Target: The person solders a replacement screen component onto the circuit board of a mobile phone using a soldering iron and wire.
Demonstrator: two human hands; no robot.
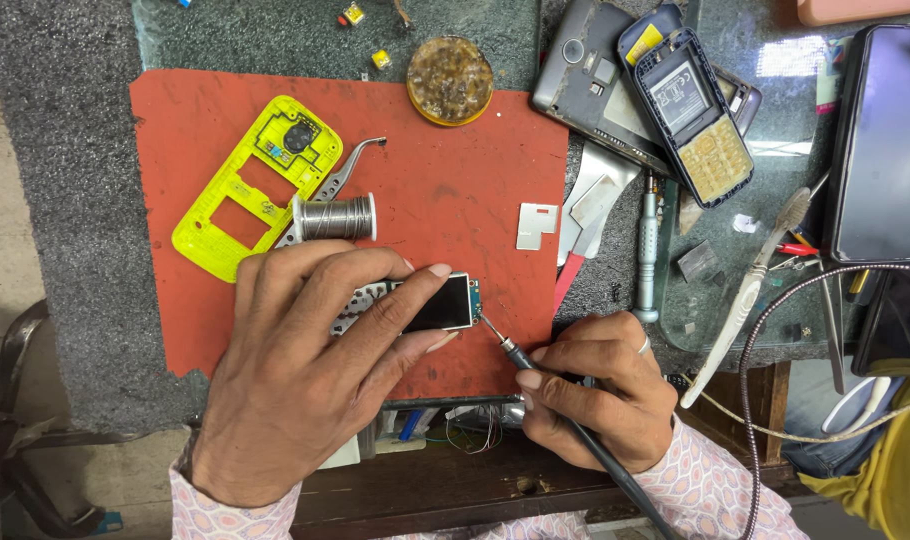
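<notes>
Nearest to the camera, the right hand (595, 385) is closed around a soldering iron (575, 430), held like a pen. Its tip touches the right edge of a small phone board with a dark screen (440, 303). The left hand (305, 370) presses this board down on the red mat (455, 190); the fingers are curled over it and the thumb lies along its lower edge, so the board sits under the fingertips. Just beyond the left hand stands a spool of solder wire (335, 217), touching metal tweezers (350, 170). Beside them lies a yellow phone frame (255, 185). Farther away is a round flux tin (450, 80), and at the right an open keypad phone (695, 115).
</notes>
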